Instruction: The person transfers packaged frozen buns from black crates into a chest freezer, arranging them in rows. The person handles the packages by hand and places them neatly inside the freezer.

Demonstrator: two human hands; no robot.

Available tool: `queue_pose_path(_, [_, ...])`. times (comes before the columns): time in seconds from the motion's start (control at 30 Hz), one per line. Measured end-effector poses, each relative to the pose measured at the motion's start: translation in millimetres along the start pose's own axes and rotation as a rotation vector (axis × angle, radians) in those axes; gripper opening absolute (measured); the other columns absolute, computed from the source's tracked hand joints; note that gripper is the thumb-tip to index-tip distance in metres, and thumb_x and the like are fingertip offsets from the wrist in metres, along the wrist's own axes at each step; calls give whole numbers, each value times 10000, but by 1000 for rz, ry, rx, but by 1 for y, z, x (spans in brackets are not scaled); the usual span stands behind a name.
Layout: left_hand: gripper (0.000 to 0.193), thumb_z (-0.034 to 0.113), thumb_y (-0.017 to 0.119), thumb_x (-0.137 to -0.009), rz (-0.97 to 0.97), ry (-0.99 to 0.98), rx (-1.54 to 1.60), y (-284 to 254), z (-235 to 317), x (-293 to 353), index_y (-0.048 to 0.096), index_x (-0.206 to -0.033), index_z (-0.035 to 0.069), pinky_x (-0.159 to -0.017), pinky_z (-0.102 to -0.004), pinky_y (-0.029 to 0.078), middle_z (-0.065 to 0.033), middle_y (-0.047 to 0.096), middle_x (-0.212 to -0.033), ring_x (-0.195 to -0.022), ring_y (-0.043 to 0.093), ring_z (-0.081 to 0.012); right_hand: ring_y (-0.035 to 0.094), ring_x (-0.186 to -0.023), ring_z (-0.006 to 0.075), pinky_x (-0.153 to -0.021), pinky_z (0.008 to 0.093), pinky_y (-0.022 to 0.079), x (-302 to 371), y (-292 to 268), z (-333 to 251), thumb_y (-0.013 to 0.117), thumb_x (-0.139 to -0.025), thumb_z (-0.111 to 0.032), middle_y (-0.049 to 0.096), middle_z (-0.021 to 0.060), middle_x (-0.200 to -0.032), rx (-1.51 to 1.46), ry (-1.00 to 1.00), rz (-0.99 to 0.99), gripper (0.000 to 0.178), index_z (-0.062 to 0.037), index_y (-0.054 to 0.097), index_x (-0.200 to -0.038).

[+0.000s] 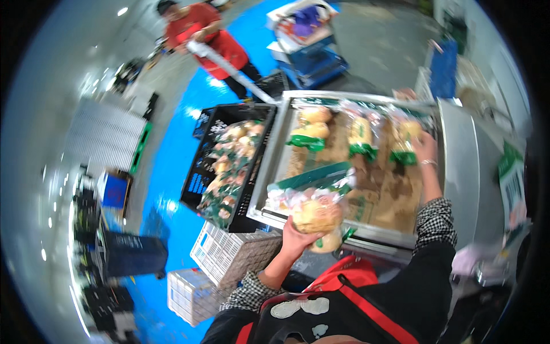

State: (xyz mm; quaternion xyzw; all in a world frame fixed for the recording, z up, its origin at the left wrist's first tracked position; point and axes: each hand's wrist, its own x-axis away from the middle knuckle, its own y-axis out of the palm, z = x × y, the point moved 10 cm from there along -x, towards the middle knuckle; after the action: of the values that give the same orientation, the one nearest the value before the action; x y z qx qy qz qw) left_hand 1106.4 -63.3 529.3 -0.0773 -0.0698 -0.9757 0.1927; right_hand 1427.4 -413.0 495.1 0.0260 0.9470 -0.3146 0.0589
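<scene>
My left hand (299,239) is closed around a clear, green-printed bag of round, pale yellow produce (318,213), raised over the near left corner of a metal-framed table (260,200). Below it another yellowish bag (327,242) shows in part at the table's near edge. At the far right of the table, my right hand (425,150) grips a similar bag of yellow produce (405,133) with a green end. Two more bags, one in the middle (360,133) and one at the left (311,127), lie along the far side on brown cardboard (378,200).
A black crate (192,183) full of similar bags stands left of the table. White crates (220,252) are stacked nearer me. A person in red (207,40) holds a long pale handle beyond. Behind the table is a blue cart (312,63); a dark bin (134,252) stands left.
</scene>
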Motion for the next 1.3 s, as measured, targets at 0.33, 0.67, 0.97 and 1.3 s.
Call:
queue_pose_path(0.33, [844, 746, 504, -733, 428, -92, 924, -185, -66, 167, 482, -1265, 91, -875, -441, 498, -97, 609, -1111, -976, 609, -298, 666, -744, 248, -664, 363, 539, -15, 101, 143, 726, -791, -302, 672, 141, -908, -641, 696, -459, 510, 96, 587, -1079])
queue_pose_path(0.67, [869, 808, 467, -696, 659, 176, 1247, -234, -124, 308, 554, -1159, 79, -774, -454, 519, -146, 639, -992, -866, 631, -309, 556, -886, 144, -684, 257, 481, 35, 87, 36, 571, -884, -417, 595, 56, -1047, -743, 454, -331, 409, -127, 555, -1171])
queue_pose_path(0.97, [840, 713, 525, -759, 1298, 242, 1279, -289, -209, 537, 446, -1325, 97, -888, -465, 496, -131, 572, -1216, -1062, 577, -310, 627, -878, 240, -656, 304, 541, 51, 93, -50, 614, -814, -428, 584, 102, -1211, -1202, 257, -610, 619, -83, 477, -1309])
queue_pose_path(1.3, [777, 631, 504, -833, 1546, 266, 1316, -364, -417, 725, 372, -1372, 87, -956, -472, 458, -139, 503, -1311, -1145, 530, -321, 535, -1143, 242, -971, 372, 450, 604, 403, -191, 634, -804, -199, 539, 119, -1262, -362, 563, -1723, 632, -17, 386, -1356])
